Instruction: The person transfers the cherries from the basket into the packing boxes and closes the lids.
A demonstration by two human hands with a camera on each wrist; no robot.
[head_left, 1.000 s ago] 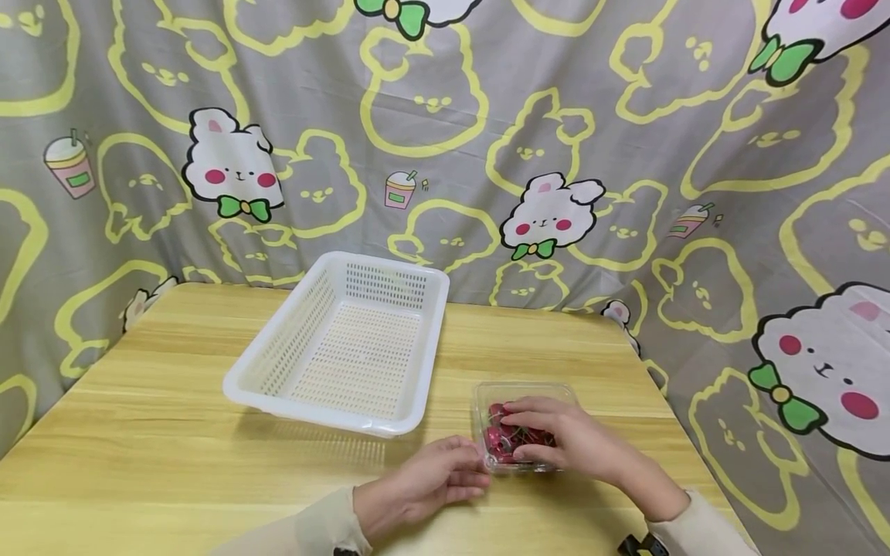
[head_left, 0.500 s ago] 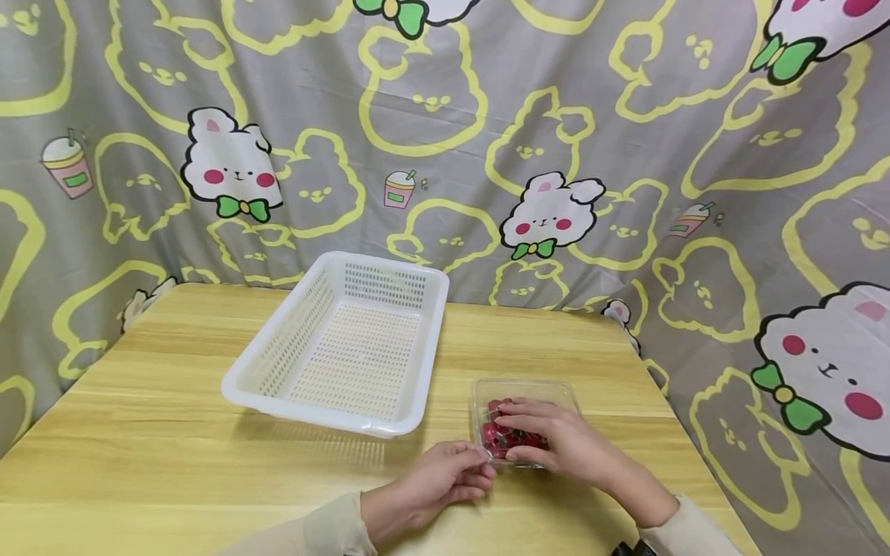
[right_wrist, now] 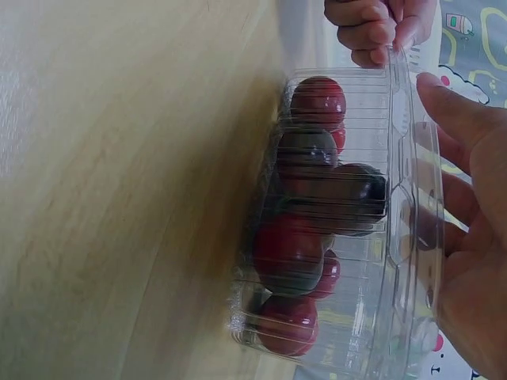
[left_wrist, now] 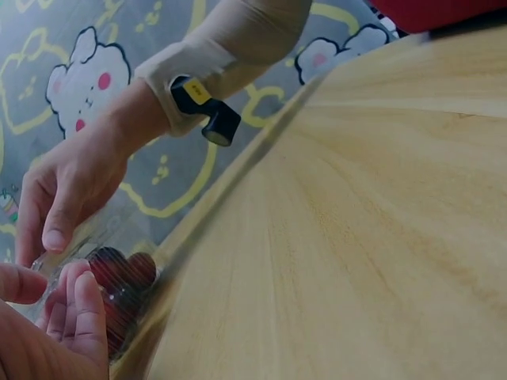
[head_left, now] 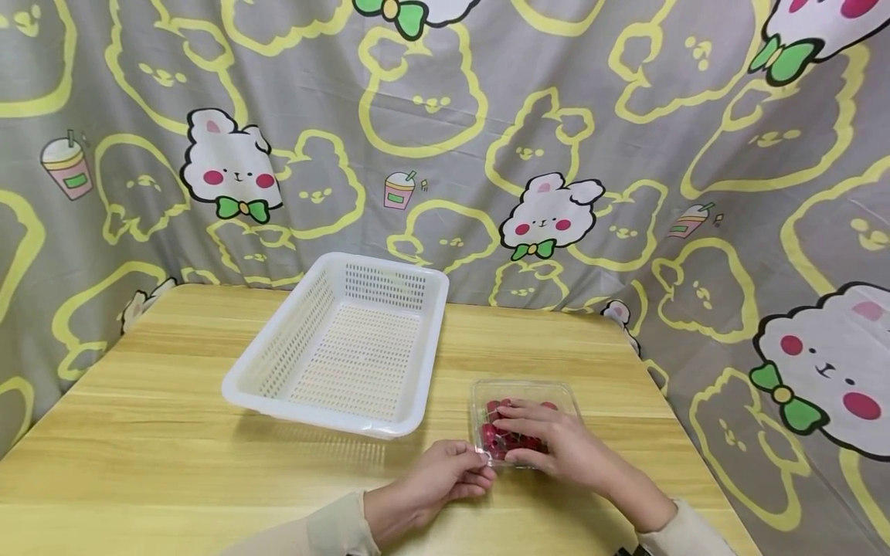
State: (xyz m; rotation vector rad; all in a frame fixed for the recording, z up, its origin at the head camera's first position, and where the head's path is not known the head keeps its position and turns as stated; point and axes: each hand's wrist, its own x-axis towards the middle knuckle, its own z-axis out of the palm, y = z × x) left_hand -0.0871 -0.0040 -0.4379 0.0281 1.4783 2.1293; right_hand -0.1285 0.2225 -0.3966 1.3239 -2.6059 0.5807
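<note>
A clear plastic clamshell box (right_wrist: 356, 277) stands on the table, holding several dark red cherries (right_wrist: 289, 253). Its lid is down in the right wrist view. My left hand (head_left: 445, 480) pinches the box's near left corner between thumb and forefinger. My right hand (head_left: 566, 448) rests on top of the lid with its fingers spread and fairly straight, covering part of the cherries in the head view. In the left wrist view, the left hand (left_wrist: 59, 332) hides much of the box, and the right hand (left_wrist: 75, 186) is above it.
A white perforated plastic basket (head_left: 424, 390) stands left of the box on the wooden table (head_left: 174, 463). Behind and beside the table hangs a grey patterned curtain (head_left: 452, 77). A red object (left_wrist: 444, 12) shows at the top edge of the left wrist view.
My left hand has moved slightly right and come to pinch the box's corner. The box and the right hand have shifted slightly left and away. The basket has stayed put.
</note>
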